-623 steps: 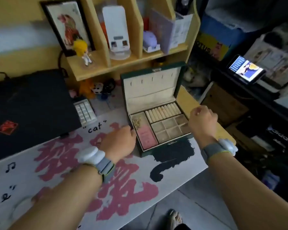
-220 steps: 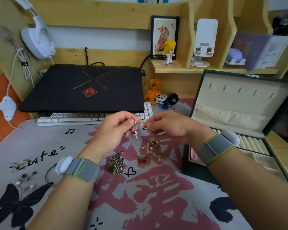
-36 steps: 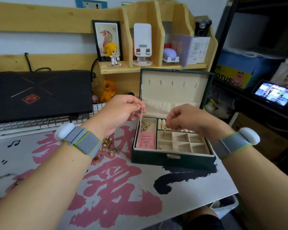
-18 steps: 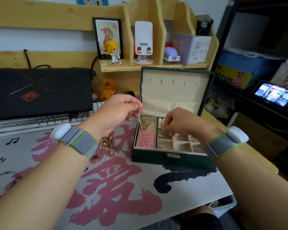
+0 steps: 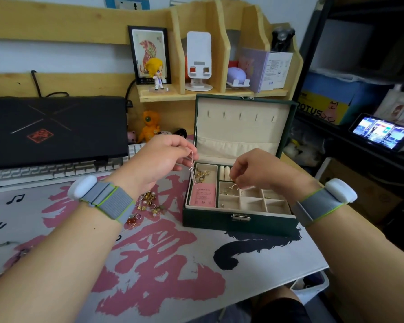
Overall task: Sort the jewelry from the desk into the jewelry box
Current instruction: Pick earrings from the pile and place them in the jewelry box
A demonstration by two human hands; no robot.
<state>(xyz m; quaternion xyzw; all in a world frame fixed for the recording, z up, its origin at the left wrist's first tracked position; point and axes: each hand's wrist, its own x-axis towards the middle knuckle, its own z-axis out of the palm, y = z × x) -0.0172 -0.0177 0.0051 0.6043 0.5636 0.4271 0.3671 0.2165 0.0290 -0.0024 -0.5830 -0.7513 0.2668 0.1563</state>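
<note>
The green jewelry box [image 5: 240, 222] stands open on the desk mat, lid upright. My left hand [image 5: 166, 157] pinches thin silver dangling earrings [image 5: 192, 170] just above the box's left edge. Fingers curled, my right hand [image 5: 259, 170] hovers over the small compartments, fingertips right above a gold piece [image 5: 230, 188] in one cell. Whether it still pinches that piece is unclear. More gold jewelry [image 5: 202, 174] lies in the rear left compartment above a pink card [image 5: 202, 194]. A loose pile of jewelry [image 5: 149, 202] sits on the mat left of the box.
A shut black laptop [image 5: 54, 129] rests over a white keyboard [image 5: 44, 172] at the back left. A wooden shelf [image 5: 210, 94] with figurines stands behind the box. A lit phone [image 5: 383, 134] sits on the right rack. The desk ends close to the box's right side.
My right hand has risen slightly out of the compartment, and a gold piece now shows under its fingertips. The left hand still dangles the silver earrings at the box's left edge.
</note>
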